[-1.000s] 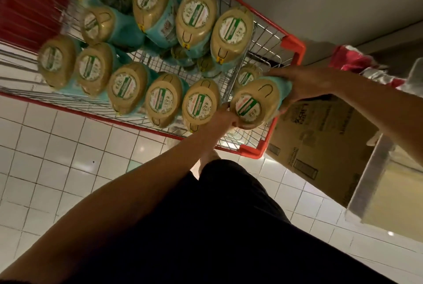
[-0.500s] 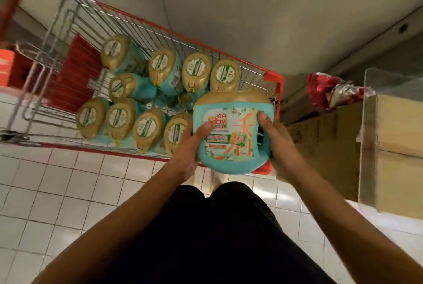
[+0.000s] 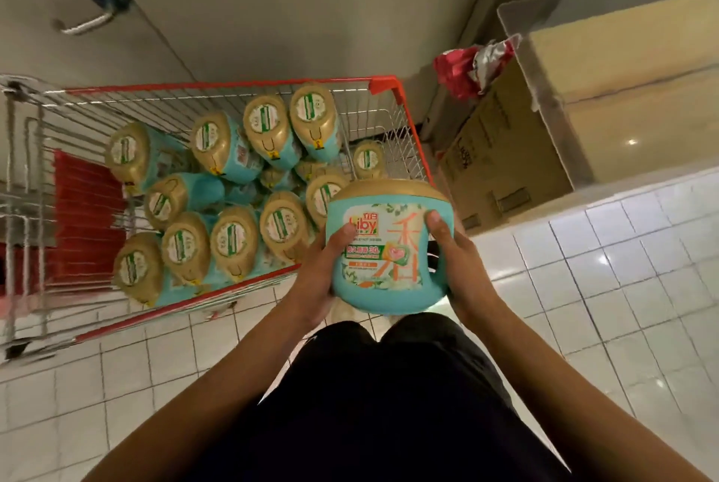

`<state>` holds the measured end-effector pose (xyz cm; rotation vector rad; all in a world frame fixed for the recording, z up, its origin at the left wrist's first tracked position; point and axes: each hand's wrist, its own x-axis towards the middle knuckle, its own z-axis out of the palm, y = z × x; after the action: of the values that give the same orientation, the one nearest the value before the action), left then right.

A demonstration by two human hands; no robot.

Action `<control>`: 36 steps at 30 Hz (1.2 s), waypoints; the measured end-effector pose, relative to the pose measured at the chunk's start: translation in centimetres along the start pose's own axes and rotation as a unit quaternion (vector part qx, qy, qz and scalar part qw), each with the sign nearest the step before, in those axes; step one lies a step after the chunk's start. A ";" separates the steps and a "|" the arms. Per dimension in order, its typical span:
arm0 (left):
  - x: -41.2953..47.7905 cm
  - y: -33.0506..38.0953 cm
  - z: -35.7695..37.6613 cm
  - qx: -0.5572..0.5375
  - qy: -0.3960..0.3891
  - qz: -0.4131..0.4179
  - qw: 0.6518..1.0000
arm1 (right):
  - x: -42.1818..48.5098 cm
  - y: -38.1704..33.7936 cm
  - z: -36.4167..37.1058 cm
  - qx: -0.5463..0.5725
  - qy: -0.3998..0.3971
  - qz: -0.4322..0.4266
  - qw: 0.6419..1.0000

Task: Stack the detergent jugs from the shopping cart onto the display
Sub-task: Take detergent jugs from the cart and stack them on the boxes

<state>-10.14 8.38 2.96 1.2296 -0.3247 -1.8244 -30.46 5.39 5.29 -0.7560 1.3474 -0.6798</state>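
Detergent jug (image 3: 383, 248), teal with its gold cap pointing to 12 o'clock, is held near centre, just outside the shopping cart (image 3: 233, 85) at 10 o'clock. The left hand (image 3: 316, 279) and right hand (image 3: 463, 271) clasp its sides, thumbs on the label. More jugs (image 3: 233, 240) lie in the cart. What seems to be the display (image 3: 622, 85) sits at 2 o'clock.

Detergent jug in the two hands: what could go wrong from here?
1. The detergent jug is gripped only at its smooth sides by the left hand and right hand; it could slip and drop onto the tiled floor.
2. If it is carried rightward, it may clip the cardboard box or the clear panel beside the shopping cart.
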 end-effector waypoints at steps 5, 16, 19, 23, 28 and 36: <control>0.7 -2.1 5.7 0.091 -0.056 -0.039 0.993 | -4.1 1.7 -5.9 0.060 0.107 0.010 0.992; 3.1 -13.5 23.8 0.236 -0.159 -0.112 0.952 | -12.7 6.9 -24.5 0.185 0.247 -0.004 0.951; 3.5 -17.1 28.5 0.265 -0.180 -0.130 0.938 | -14.4 8.4 -30.1 0.197 0.269 -0.001 0.943; 4.4 -20.9 34.8 0.293 -0.215 -0.141 0.921 | -15.8 9.4 -36.9 0.208 0.279 0.002 0.938; 6.9 -23.6 41.2 0.309 -0.253 -0.146 0.905 | -15.9 9.1 -43.3 0.227 0.292 -0.011 0.929; 14.5 -25.4 51.4 0.344 -0.298 -0.148 0.878 | -11.9 6.4 -52.7 0.252 0.326 -0.014 0.911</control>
<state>-68.48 -1.05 2.45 1.1661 -1.2837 -2.4495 -84.12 14.15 3.82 -0.1157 1.6505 -1.3178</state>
